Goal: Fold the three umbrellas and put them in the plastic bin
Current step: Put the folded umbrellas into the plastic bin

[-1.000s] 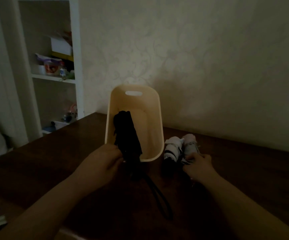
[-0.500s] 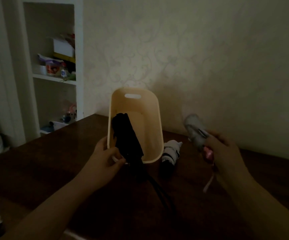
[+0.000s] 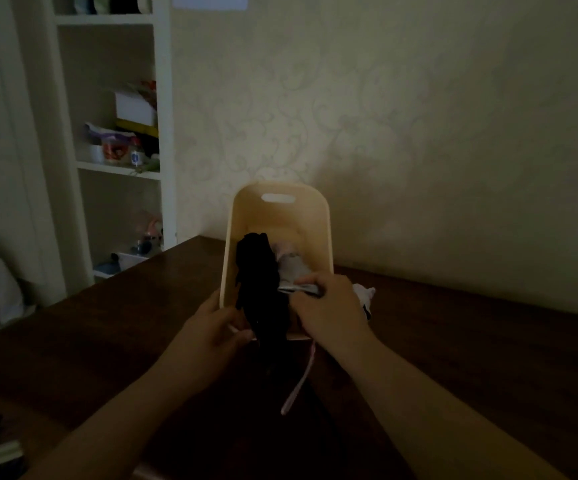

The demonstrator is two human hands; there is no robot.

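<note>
Left hand (image 3: 213, 329) grips the near rim of the plastic bin (image 3: 318, 216) on the worktop (image 3: 471, 348); right hand's (image 3: 329, 308) grip closes on the pale umbrella (image 3: 289, 266) inside the bin, beside the black umbrella (image 3: 261, 292). A third umbrella (image 3: 363, 294) lies just right of the bin.

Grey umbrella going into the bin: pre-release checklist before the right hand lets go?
1. Grey umbrella tip inside plastic bin: ok, it lies beside the black umbrella.
2. Right hand grip on it: ok, closed around the handle end.
3. Left hand steadying the bin's near rim: ok.
4. Pink wrist strap inside bin: not ok, it hangs out over the table.
5. Black umbrella fully in: not ok, its near end sticks out over the rim.
6. Third, white umbrella in bin: not ok, on the table right of the bin.
</note>
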